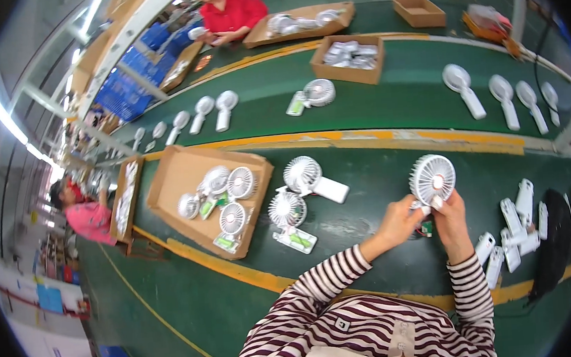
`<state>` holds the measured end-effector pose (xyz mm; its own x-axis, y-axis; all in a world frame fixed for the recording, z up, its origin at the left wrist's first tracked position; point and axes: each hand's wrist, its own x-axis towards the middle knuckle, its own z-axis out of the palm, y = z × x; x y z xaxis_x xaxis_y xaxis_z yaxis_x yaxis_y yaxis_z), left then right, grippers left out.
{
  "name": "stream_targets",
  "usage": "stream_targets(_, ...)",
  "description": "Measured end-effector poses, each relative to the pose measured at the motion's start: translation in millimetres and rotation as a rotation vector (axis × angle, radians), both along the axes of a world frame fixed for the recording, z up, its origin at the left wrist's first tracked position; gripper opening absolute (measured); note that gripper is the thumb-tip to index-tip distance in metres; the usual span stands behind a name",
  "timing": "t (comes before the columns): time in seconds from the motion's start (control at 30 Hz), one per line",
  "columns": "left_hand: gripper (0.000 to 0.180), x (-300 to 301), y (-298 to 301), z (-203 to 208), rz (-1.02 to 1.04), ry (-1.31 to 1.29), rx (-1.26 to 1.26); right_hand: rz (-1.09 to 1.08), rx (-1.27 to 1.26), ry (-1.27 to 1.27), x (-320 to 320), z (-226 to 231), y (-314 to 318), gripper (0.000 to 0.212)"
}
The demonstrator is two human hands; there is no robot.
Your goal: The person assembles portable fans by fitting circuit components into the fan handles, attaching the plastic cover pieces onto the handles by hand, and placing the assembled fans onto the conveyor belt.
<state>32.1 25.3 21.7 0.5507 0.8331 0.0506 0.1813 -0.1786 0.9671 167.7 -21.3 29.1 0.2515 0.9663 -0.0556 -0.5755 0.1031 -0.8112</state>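
Note:
Both my hands hold a small white handheld fan [432, 179], its round grille upright and facing up toward me. My left hand [396, 223] is closed on the fan's lower left, by the neck. At the lower right of the grille, the fingers of my right hand [452, 222] press on the same fan. A small green circuit board [426, 228] shows below it, between my hands; I cannot tell how it is attached. On the bench to the left lie a fan with a white handle [331, 190] and another fan [287, 209] beside an opened handle with a green part [296, 240].
A cardboard tray [166, 194] with several fans stands at the left. Several white handle shells [511, 234] and a black cloth-like thing [551, 245] lie at the right. Beyond runs a green conveyor [387, 107] carrying fans and a cardboard box [347, 71]. Two people sit farther off.

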Motion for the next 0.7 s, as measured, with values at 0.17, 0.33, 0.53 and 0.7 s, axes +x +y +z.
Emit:
stream_targets(0.17,0.024,1.6,8.7,-4.2,0.008,-0.185,-0.056,0.034,-0.021,-0.082,1.8,6.6,14.5,0.047)
stream_targets(0.33,0.021,15.3,29.4,-17.5,-0.080,-0.598,-0.477,0.101,-0.214,-0.392,24.4,23.8,41.7,0.040)
stream_targets(0.53,0.026,-1.5,63.3,-44.4,-0.299,-0.674,-0.810,-0.007,-0.167,-0.873,71.6,9.6,146.4,0.045)
stream_targets(0.7,0.025,-6.2,67.5,-40.0,-0.277,-0.717,-0.963,-0.210,-0.011,-1.698,76.8,16.0,251.8,0.057)
